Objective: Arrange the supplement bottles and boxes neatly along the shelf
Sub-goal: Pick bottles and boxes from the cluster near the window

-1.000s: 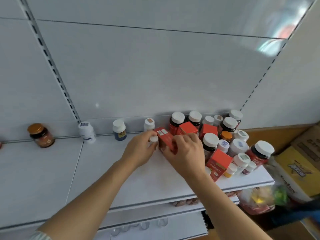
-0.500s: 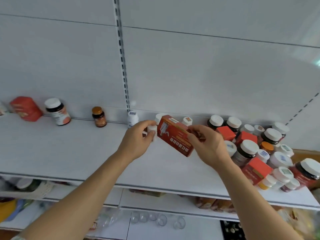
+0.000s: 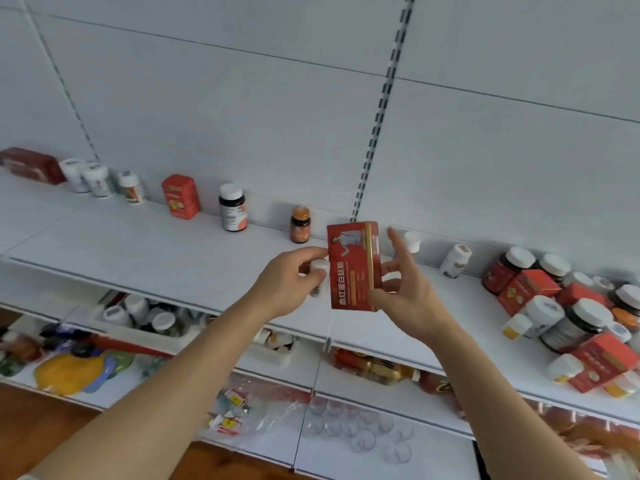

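Hands above the shelf (image 3: 173,258): your left (image 3: 289,284) grips a small white bottle (image 3: 318,271), your right (image 3: 403,292) pinches an upright red box (image 3: 353,268), bins (image 3: 145,327) below hold bottles

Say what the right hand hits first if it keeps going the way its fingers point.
The right hand points up and away toward the shelf back; first in line looks like the white-capped bottle behind its fingertips, then the back panel. Depth unclear.
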A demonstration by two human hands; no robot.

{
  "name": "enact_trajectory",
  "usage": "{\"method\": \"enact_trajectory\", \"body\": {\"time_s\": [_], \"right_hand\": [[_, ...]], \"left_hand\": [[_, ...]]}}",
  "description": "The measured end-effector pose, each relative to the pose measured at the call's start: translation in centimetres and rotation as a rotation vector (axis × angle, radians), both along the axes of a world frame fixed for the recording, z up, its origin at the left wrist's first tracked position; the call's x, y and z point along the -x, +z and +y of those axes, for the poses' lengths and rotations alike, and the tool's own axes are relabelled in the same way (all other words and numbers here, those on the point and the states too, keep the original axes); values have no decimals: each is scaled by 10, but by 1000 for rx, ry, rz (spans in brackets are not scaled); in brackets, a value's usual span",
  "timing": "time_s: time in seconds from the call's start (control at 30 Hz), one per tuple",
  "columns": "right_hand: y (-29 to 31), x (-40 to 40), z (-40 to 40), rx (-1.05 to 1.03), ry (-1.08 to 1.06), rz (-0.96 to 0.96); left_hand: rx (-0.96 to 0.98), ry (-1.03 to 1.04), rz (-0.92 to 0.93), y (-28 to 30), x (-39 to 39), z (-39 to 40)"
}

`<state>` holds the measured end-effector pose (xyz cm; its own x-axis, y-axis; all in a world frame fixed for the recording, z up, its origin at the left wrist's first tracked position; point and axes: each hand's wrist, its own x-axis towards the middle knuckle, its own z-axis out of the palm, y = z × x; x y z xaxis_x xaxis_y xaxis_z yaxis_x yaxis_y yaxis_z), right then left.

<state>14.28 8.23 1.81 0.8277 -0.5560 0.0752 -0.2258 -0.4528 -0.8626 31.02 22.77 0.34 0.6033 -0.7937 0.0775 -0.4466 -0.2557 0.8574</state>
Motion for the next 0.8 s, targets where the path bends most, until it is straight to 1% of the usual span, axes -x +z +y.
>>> {"method": "enact_trajectory", "body": {"time_s": [0.07, 0.13, 0.2, 0.3, 0.37, 0.5, 0.57, 0.67, 0.8], "right_hand": [[1, -14, 17, 86, 96, 82], [1, -30, 29, 160, 135, 134], [2, -47, 36, 178, 164, 152], [4, -73, 44, 204, 156, 102], [4, -93, 48, 247, 88, 25], [-1, -136, 46, 349, -27, -44], [1, -156, 43, 308, -77, -90], [6, -186, 39, 179, -148, -170], [8, -220, 36, -18, -105, -222]], "left_hand": [[-26, -17, -6, -1, -10, 23], [-43, -24, 13, -3, -20, 41], [-46, -21, 33, -3, -31, 55], [-28, 10, 88, -3, -50, 68], [-7, 16, 118, -3, -63, 73], [-41, 50, 65, -1, -97, 75], [-60, 88, 39, 0, -118, 78], [-80, 147, 29, 4, -148, 85], [-76, 216, -4, 8, -184, 98]]}}
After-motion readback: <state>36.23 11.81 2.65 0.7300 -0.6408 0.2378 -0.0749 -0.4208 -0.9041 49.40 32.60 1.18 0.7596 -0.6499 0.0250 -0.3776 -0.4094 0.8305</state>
